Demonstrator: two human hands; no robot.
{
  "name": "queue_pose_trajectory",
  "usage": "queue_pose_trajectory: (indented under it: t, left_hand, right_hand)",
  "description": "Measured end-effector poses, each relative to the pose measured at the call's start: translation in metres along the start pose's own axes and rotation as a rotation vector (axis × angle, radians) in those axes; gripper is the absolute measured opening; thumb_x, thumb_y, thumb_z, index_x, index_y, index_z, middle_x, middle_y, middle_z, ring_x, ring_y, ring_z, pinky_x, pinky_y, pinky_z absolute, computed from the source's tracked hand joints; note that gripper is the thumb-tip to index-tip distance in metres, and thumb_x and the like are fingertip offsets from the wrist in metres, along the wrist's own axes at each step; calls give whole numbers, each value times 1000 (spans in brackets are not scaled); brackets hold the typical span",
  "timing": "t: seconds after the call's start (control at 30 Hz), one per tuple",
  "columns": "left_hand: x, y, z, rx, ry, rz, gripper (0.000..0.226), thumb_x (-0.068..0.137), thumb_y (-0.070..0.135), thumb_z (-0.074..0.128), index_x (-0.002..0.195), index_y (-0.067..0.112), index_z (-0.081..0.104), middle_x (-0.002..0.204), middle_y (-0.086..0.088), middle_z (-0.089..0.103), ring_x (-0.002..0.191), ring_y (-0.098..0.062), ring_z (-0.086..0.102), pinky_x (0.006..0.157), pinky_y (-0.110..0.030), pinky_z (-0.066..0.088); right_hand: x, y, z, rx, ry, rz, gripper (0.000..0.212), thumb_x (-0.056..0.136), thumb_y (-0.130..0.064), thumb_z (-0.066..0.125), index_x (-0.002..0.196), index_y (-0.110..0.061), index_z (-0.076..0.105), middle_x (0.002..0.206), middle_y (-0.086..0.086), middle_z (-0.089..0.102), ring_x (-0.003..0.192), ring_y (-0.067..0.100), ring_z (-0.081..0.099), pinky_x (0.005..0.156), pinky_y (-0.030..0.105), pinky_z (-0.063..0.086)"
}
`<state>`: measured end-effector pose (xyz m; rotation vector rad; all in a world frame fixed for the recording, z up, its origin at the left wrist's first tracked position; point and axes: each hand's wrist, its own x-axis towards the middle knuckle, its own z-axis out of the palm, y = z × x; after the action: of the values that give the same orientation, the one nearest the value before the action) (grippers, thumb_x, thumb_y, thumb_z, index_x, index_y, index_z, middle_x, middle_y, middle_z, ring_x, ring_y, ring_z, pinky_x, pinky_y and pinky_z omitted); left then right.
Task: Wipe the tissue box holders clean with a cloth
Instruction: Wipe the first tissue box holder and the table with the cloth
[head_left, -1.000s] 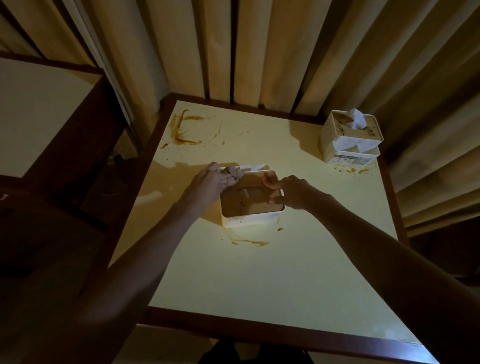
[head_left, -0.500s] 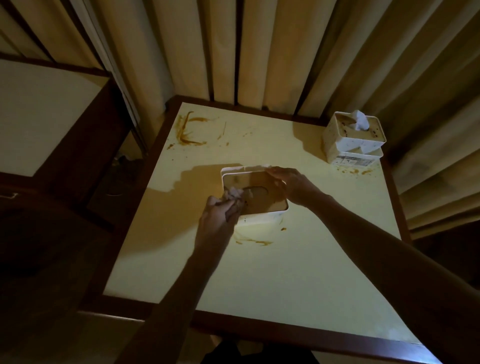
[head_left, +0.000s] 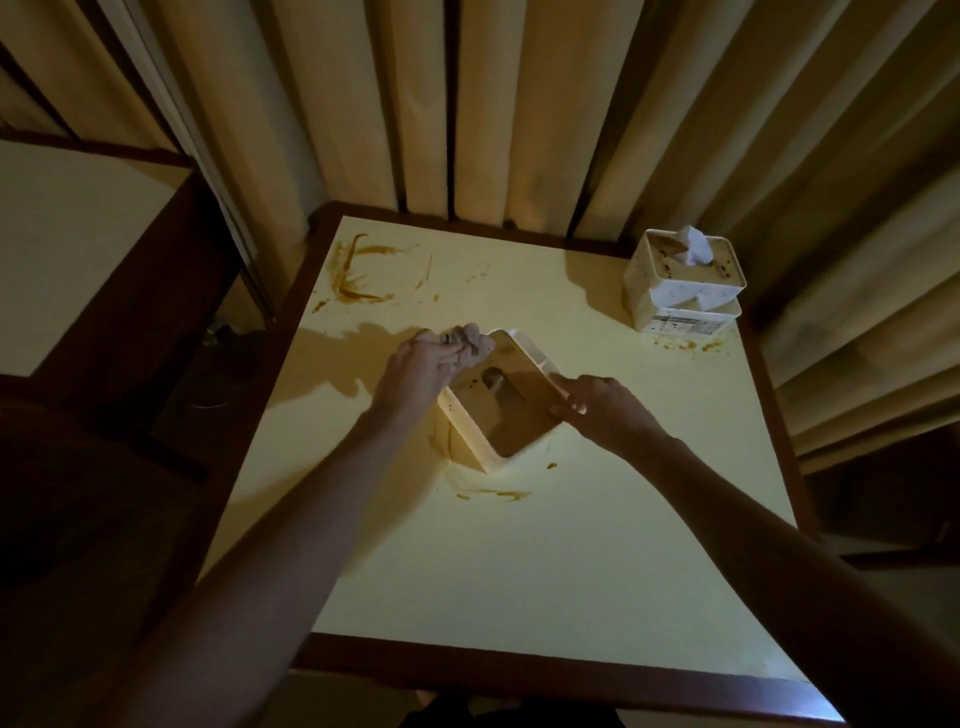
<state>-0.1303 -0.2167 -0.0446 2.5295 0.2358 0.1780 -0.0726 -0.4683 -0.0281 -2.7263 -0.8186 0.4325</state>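
Observation:
A white tissue box holder (head_left: 511, 410) with a brown-smeared lid lies turned at an angle in the middle of the cream table (head_left: 545, 561). My left hand (head_left: 423, 366) grips a small crumpled grey cloth (head_left: 470, 340) against the holder's far left corner. My right hand (head_left: 597, 408) holds the holder's right edge with thumb and fingers. A second white holder (head_left: 680, 283), speckled with brown spots and with a tissue sticking out of its top, stands at the table's far right corner.
Brown smears (head_left: 358, 278) mark the table's far left corner, below the near holder and in front of the far one. Beige curtains (head_left: 467, 104) hang close behind the table. Another table (head_left: 78, 234) stands to the left across a dark gap.
The near holder has been turned clockwise to sit diagonally. My left hand with the cloth moved from the holder's near left side up to its far left corner. My right hand shifted down its right edge.

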Motion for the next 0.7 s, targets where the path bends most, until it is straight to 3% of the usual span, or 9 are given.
queue_pose_trajectory:
  t: [0.07, 0.2, 0.37, 0.47, 0.57, 0.63, 0.7]
  left_hand:
    - [10, -4, 0, 27, -23, 13, 27, 92, 17, 56, 116, 12, 67, 110, -8, 58, 106, -26, 56, 82, -29, 43]
    - [12, 0, -1, 98, -15, 55, 25, 88, 12, 63, 112, 7, 68, 100, -8, 55, 94, -26, 59, 73, -31, 46]
    - [-20, 10, 1, 177, -117, 157, 20, 91, 16, 55, 106, 13, 69, 106, -2, 58, 91, -17, 60, 66, -23, 41]
    - [-52, 13, 2, 77, -186, 264, 15, 93, 26, 53, 97, 19, 66, 95, 8, 56, 84, -8, 58, 64, -22, 43]
    - [-82, 17, 3, -49, -268, 327, 10, 86, 12, 60, 85, 19, 67, 89, 9, 51, 79, -10, 58, 66, -29, 47]
    - [-83, 17, 1, -122, -275, 316, 14, 86, 11, 61, 91, 21, 70, 90, 10, 51, 80, -8, 57, 68, -31, 48]
    - [-70, 15, 1, -151, -229, 255, 17, 90, 19, 60, 101, 25, 71, 97, 8, 55, 85, -9, 57, 71, -30, 47]
  right_hand:
    - [-3, -5, 3, 96, -55, -50, 60, 91, -28, 61, 145, -29, 35, 108, 13, 67, 96, 27, 65, 84, 41, 53]
    - [6, -10, 6, 88, -162, -63, 59, 93, -26, 57, 147, -22, 33, 122, 20, 59, 110, 32, 58, 93, 39, 48]
    - [17, -8, 5, -29, -204, -23, 59, 93, -35, 57, 147, -28, 33, 113, 17, 64, 97, 27, 62, 82, 31, 47]
    - [20, -6, 6, -36, -177, -16, 56, 92, -38, 57, 144, -32, 37, 109, 14, 65, 97, 29, 62, 80, 32, 47]
    - [21, -2, 9, -112, -164, -52, 55, 96, -35, 50, 147, -37, 28, 110, 11, 66, 95, 31, 63, 82, 35, 52]
    - [21, -1, 10, -123, -177, -46, 57, 96, -36, 50, 147, -38, 25, 111, 11, 66, 95, 30, 64, 83, 36, 53]
    - [19, -1, 9, -15, -184, -2, 58, 92, -37, 57, 145, -38, 32, 113, 11, 67, 101, 28, 64, 86, 32, 50]
